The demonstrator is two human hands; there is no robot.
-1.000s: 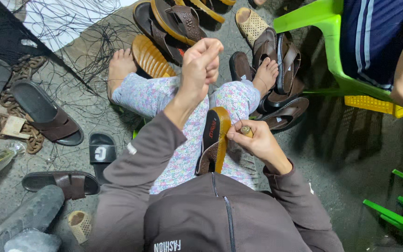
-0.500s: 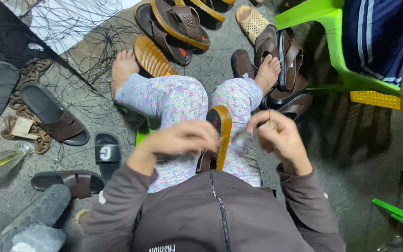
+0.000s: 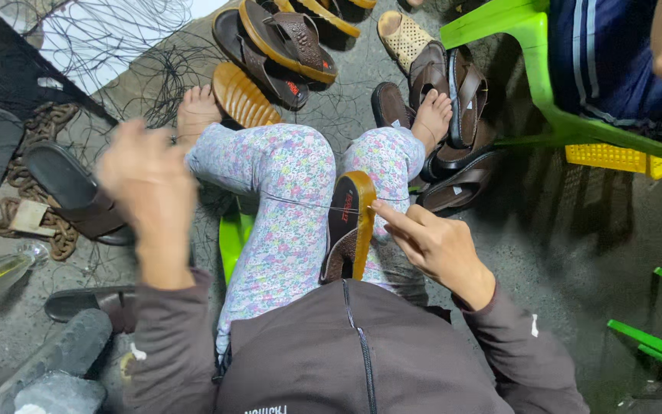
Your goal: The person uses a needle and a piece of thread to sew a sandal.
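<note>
Two hands work one stitch: the right hand (image 3: 434,245) pins the brown sandal (image 3: 349,228) upright between the knees, forefinger on its sole edge, while the blurred left hand (image 3: 147,180) draws the thread (image 3: 300,204) taut leftward, fingers apparently pinched; next, reseat the thread.

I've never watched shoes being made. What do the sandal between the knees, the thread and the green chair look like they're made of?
The sandal: dark brown upper with a matte, leather-like look, possibly synthetic; its tan edge looks like rubber or foam. The thread, stretched taut from the left hand to the sandal beside the right hand, is thin and dark, probably nylon or waxed cord. The green chair is glossy moulded plastic.
</note>
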